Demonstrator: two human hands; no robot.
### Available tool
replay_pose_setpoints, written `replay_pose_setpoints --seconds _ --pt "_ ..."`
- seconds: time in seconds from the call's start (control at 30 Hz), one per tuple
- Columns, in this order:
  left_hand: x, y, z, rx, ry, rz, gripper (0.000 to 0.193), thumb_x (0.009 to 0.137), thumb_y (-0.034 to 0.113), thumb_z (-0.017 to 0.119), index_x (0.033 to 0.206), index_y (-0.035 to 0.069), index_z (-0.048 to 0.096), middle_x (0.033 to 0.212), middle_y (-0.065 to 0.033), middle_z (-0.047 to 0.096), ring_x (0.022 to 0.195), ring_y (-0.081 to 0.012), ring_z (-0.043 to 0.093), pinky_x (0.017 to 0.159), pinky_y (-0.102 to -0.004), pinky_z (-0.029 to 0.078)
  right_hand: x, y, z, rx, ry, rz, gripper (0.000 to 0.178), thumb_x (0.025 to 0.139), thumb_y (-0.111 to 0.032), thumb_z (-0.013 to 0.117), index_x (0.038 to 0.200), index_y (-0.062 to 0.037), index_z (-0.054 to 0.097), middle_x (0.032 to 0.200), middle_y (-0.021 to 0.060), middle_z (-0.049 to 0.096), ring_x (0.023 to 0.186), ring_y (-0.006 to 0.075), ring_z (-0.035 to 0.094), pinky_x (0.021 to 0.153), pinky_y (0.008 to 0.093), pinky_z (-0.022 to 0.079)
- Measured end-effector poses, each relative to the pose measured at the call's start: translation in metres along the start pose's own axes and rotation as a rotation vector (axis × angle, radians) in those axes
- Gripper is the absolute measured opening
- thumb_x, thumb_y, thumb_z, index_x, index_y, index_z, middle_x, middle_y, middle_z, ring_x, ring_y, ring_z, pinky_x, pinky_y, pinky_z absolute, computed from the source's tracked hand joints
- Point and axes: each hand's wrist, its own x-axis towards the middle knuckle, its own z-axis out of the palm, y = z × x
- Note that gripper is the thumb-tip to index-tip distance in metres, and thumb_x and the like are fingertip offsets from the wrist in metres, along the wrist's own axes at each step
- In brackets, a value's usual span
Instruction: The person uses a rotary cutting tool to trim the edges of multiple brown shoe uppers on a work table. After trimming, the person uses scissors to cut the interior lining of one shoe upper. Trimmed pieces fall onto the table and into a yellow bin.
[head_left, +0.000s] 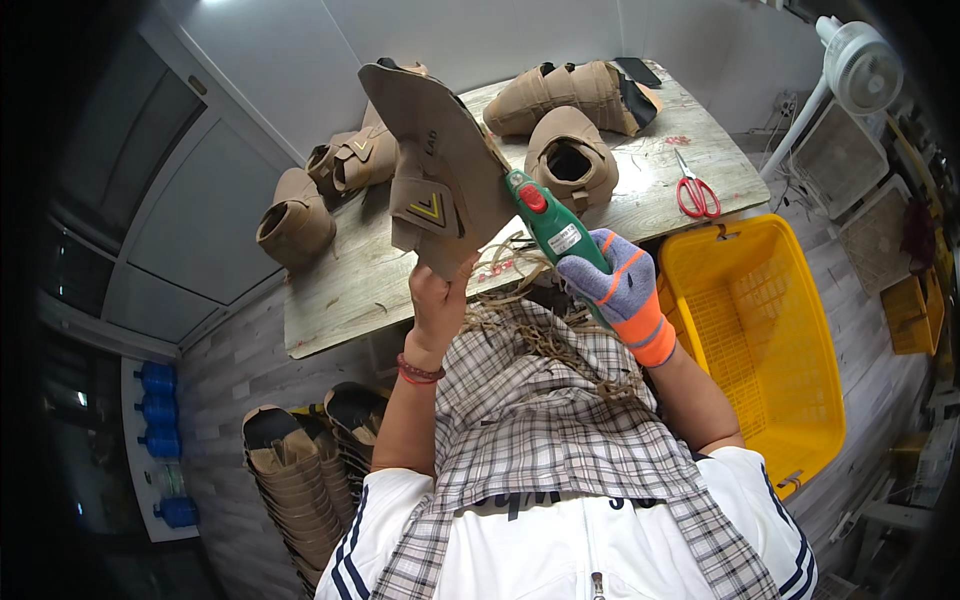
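My bare left hand [437, 300] is closed on the lower end of a brown shoe upper [425, 165], holding it up over the near edge of the table. The upper has a strap with a yellow and black chevron. My right hand [622, 290], in a grey and orange glove, is wrapped round a green handheld electric cutter [548, 222] with a red switch. The cutter's head meets the right edge of the upper; its blade is too small to make out. Thin tan trimmings [545, 338] lie across my checked apron [520, 430].
More brown shoe uppers [570, 150] lie on the pale wooden table [345, 315], with red-handled scissors [697, 195] at its right. A yellow plastic crate [820, 370] stands right of me. Stacked uppers [300, 480] are at lower left, and a white fan [862, 70] stands far right.
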Motion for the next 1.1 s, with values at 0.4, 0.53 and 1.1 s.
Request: replay_pose_setpoints --seconds 0.4,0.53,1.1 --pt "-0.008 -0.040 0.003 0.127 -0.158 0.307 0.027 0.083 -0.007 0.061 0.109 -0.003 0.064 0.105 -0.0161 0.066 0.096 -0.0339 0.063 0.082 -0.0385 0.050 0.015 -0.012 -0.009 0.118 -0.009 0.025 0.035 0.086 -0.032 0.073 0.091 0.0009 0.063 0.070 0.0004 0.062 0.061 0.0050 0.057 0.055 0.0217 0.046" --pt "0.019 -0.051 0.003 0.124 -0.036 0.167 0.023 0.083 -0.003 0.063 0.107 -0.006 0.064 0.114 -0.0237 0.062 0.106 -0.0370 0.058 0.088 -0.0421 0.048 0.025 -0.013 -0.023 0.207 0.058 -0.019 0.033 0.089 -0.031 0.069 0.092 0.0003 0.062 0.068 0.0009 0.060 0.056 0.0076 0.056 0.051 0.0222 0.043" --pt "0.179 -0.271 0.167 -0.574 0.074 -0.928 0.050 0.082 0.018 0.075 0.121 -0.005 0.055 0.110 -0.0114 0.063 0.107 -0.0237 0.056 0.102 -0.0458 0.036 0.014 0.020 -0.098 0.119 0.418 0.058 0.048 0.089 -0.042 0.063 0.093 0.0051 0.057 0.063 0.0077 0.056 0.052 0.0143 0.051 0.050 0.0269 0.040"
